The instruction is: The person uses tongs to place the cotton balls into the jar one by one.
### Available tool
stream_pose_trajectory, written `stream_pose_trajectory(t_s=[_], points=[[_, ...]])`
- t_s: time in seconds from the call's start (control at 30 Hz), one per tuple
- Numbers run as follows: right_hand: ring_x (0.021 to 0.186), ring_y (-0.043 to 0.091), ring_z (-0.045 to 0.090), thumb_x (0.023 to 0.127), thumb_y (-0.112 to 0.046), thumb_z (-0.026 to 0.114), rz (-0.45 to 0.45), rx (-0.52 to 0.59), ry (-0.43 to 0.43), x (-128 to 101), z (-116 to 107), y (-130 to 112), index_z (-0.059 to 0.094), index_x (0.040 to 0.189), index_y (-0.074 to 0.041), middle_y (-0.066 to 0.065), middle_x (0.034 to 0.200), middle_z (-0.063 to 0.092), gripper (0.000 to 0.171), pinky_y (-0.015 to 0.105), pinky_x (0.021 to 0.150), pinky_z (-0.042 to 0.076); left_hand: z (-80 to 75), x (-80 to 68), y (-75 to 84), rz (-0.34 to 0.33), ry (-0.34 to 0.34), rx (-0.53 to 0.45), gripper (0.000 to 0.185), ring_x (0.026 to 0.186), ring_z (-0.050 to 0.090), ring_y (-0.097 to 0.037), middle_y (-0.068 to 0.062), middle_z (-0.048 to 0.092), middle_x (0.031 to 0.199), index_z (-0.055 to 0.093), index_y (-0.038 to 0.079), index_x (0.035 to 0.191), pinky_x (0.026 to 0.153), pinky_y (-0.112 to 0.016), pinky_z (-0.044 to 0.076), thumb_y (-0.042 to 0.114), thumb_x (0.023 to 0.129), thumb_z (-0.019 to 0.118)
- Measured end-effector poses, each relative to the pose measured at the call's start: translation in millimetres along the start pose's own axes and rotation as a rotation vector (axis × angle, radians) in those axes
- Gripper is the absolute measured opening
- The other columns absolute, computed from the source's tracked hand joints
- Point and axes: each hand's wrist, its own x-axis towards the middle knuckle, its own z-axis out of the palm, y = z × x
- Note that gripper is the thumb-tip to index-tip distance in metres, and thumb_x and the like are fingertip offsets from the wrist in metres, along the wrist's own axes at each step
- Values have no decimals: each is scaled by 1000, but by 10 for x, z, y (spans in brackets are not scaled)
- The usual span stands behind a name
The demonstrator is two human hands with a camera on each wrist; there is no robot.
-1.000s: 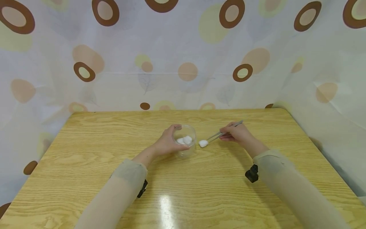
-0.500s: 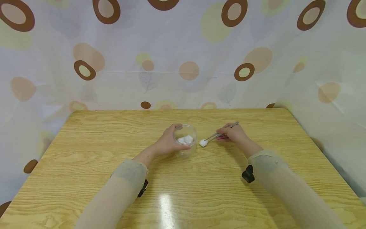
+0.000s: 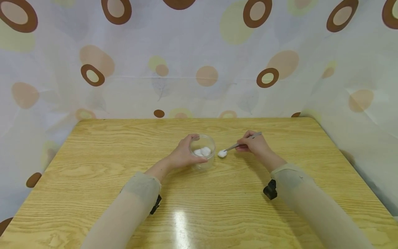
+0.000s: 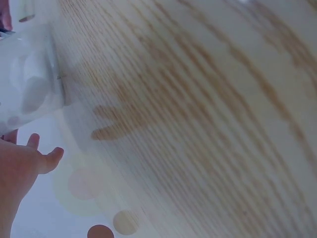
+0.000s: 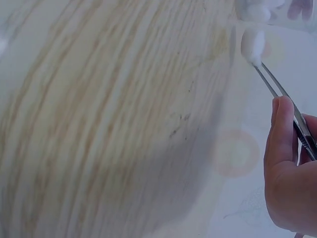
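since a second ago the right hand has drawn in toward the middle of the surface, bringing the cotton ball closer to the clear cup; the left hand has stayed wrapped round that cup.

the right hand's grip is pinched on the metal tweezers, thumb and fingers curled round the shaft, and the tweezer tips are pressed together on the cotton ball. in the right wrist view the tips clearly clamp the white tuft. the ball hangs just beside the cup's right wall, apart from it, low over the wood; whether it touches the wood cannot be told.

the cup lies to the left of the ball, so the rim is the near target, and the right hand is the nearer one to the ball. the tweezers' long axis runs from upper right at the hand down to lower left, tips pointing at the cup. two cotton balls already sit inside. the left hand's grip curls round the cup's left side, holding it upright.
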Motion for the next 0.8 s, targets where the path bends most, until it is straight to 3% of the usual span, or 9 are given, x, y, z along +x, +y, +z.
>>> stream_pose_trajectory(t_s=[0.3, 0.6, 0.8], points=[[60, 10, 68, 92, 4, 51, 25, 127, 4, -15, -83, -14, 47, 81, -2, 4, 71, 62, 13, 22, 65, 56, 0, 8, -14, 6, -5, -1, 89, 139, 22, -27, -3, 33, 148, 27, 11, 143, 110, -49, 27, 30, 73, 80], [63, 14, 68, 93, 4, 46, 68, 297, -25, -54, -176, -35, 52, 71, -8, 5, 72, 62, 26, 22, 67, 56, 3, 0, 12, 6, 1, 2, 89, 139, 23, -27, -3, 34, 148, 27, 10, 143, 110, -48, 27, 28, 74, 80], [68, 17, 68, 94, 2, 44, 93, 323, -21, -84, -249, -56, 47, 75, -7, 8, 83, 56, 22, 21, 71, 55, 5, 2, 13, -2, 4, 4, 89, 139, 23, -26, -2, 34, 147, 28, 11, 143, 111, -47, 26, 29, 73, 80]])
